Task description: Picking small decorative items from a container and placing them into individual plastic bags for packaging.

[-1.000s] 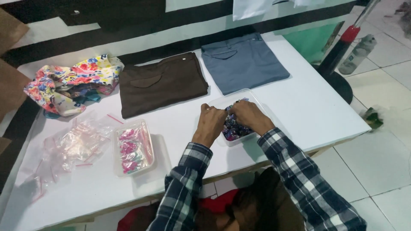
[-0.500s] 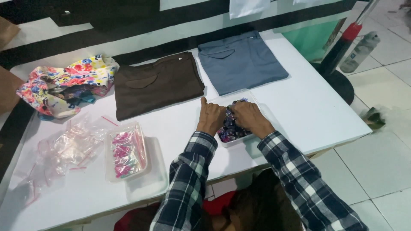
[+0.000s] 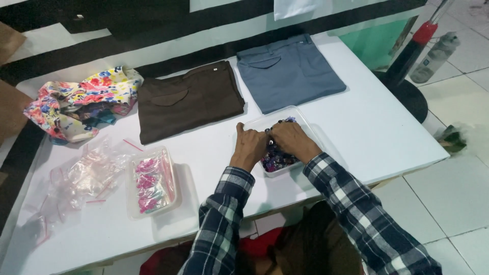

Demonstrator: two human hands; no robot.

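Both my hands rest on a clear plastic bag (image 3: 305, 122) that holds a folded dark patterned cloth (image 3: 275, 159), near the front edge of the white table (image 3: 387, 132). My left hand (image 3: 250, 144) pinches the bag's left side. Close beside it, my right hand (image 3: 288, 138) presses down on the cloth through the plastic. The fingertips of both hands meet over the bag's top. My sleeves are plaid.
Folded brown trousers (image 3: 188, 99) and folded grey-blue trousers (image 3: 288, 71) lie behind the bag. A second bagged pink floral cloth (image 3: 152, 181) lies to the left, beside loose empty bags (image 3: 81, 173). Floral fabrics (image 3: 81, 99) are piled at far left. A stool base (image 3: 407, 94) stands right.
My hands have stayed on the bagged dark cloth, shifting slightly over it. The camera view has drifted a little.
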